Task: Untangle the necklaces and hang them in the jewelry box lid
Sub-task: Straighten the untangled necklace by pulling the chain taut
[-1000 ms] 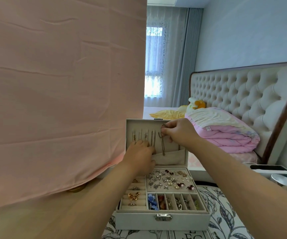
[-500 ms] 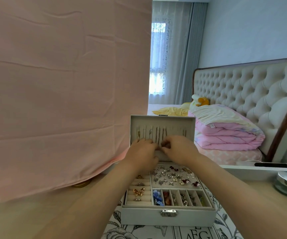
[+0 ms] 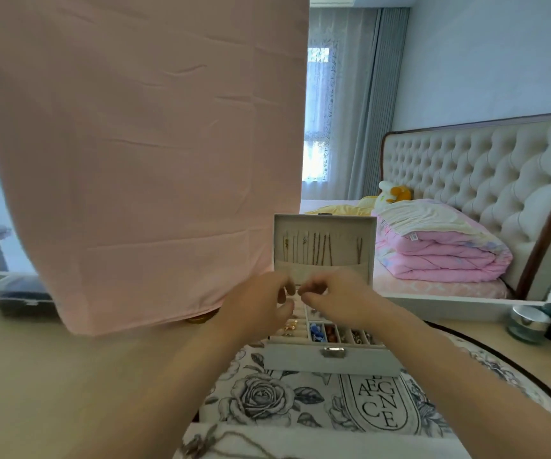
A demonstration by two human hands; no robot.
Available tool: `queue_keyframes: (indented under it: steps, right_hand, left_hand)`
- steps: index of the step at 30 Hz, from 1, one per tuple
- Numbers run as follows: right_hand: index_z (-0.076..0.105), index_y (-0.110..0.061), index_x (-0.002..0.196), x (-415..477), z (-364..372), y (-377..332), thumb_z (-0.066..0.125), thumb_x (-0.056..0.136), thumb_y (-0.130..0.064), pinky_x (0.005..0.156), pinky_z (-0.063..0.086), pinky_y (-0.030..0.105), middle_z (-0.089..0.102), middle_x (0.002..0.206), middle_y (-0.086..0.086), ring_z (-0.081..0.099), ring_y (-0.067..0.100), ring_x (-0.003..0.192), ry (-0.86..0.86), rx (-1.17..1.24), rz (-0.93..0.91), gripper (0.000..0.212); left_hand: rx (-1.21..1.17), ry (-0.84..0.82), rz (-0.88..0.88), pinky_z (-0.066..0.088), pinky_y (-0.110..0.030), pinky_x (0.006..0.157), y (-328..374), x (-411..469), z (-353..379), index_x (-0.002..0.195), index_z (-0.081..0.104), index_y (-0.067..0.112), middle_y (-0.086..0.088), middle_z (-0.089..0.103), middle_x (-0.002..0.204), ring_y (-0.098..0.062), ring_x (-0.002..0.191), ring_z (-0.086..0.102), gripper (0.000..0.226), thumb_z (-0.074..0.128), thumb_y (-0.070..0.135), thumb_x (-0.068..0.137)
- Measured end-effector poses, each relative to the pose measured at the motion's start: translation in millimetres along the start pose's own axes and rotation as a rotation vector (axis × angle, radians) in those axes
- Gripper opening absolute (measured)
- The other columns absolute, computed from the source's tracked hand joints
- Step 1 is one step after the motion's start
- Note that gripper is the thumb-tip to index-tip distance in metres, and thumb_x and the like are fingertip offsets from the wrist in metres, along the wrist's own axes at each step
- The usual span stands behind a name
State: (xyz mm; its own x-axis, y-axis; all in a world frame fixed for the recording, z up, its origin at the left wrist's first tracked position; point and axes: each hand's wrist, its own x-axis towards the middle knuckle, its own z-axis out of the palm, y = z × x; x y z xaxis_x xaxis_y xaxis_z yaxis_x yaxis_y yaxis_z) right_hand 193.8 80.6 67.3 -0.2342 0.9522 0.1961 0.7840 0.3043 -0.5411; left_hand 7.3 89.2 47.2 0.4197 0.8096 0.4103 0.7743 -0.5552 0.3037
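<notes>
Head view: both hands meet in front of the open jewelry box lid (image 3: 325, 223).
Necklaces (image 3: 315, 251) hang in the lid; another chain (image 3: 231, 437) lies near, on the desk (image 3: 68, 376). Left hand (image 3: 261, 306) and right hand (image 3: 333, 299) have curled fingers, but what each grip holds cannot be told. The chains are judged light, limp and snag-prone; take them at the clasp.

- On the floral mat (image 3: 257, 399) under your jewelry box (image 3: 330, 361), an oval emblem (image 3: 378, 405) carries the large letters "AEG", "N", "CE".
- The quilt's tag (image 3: 412, 237) is too small to read.

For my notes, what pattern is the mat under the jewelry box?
Mat: grey roses and lettering on white; head view.
</notes>
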Motion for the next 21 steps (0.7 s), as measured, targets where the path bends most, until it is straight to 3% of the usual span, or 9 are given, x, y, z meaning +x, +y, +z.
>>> queue_keyframes:
  steps: [3,8,12,16,21]
  right_hand:
    - [0.074,-0.032,0.098,-34,25,-29,0.065,0.092,-0.038,0.078,0.057,0.030,0.070,0.093,-0.011,0.063,0.003,0.076,-0.112,0.005,-0.010,0.012]
    - [0.071,-0.032,0.095,-83,70,-65,0.076,0.079,-0.048,0.078,0.056,0.029,0.067,0.090,-0.013,0.064,0.006,0.083,-0.255,-0.036,0.005,0.023]
    - [0.072,-0.033,0.103,-107,95,-73,0.078,0.072,-0.056,0.080,0.055,0.028,0.065,0.088,-0.018,0.061,0.002,0.084,-0.294,-0.230,0.001,0.039]
    - [0.077,-0.033,0.097,-120,104,-66,0.070,0.085,-0.040,0.086,0.055,0.029,0.072,0.094,-0.019,0.064,0.003,0.090,-0.252,-0.239,-0.035,0.015]
    - [0.069,-0.031,0.093,-128,95,-48,0.060,0.095,-0.035,0.084,0.056,0.033,0.070,0.093,-0.015,0.065,0.006,0.086,-0.208,-0.173,0.023,0.010]
  left_hand:
    - [0.034,-0.058,-0.047,0.039,-0.020,0.063,-4,-45,-11,0.107,0.061,0.030,0.011,0.063,0.095,-0.009,0.082,0.057,0.014,0.056,0.031,0.093]
    - [0.105,-0.151,-0.067,0.046,-0.024,0.070,-17,-114,-19,0.102,0.064,0.032,0.011,0.066,0.094,-0.006,0.080,0.055,0.015,0.058,0.029,0.089]
    - [0.107,-0.242,-0.091,0.047,-0.025,0.074,-28,-152,-19,0.091,0.062,0.032,0.014,0.062,0.096,-0.006,0.084,0.054,0.007,0.060,0.034,0.085]
    - [0.086,-0.311,-0.068,0.049,-0.028,0.079,-35,-174,-17,0.089,0.063,0.034,0.015,0.057,0.095,-0.003,0.090,0.052,0.014,0.066,0.043,0.080]
    - [0.089,-0.229,-0.016,0.041,-0.022,0.075,-27,-171,-7,0.095,0.066,0.032,0.019,0.060,0.092,0.001,0.082,0.049,0.007,0.061,0.031,0.091]
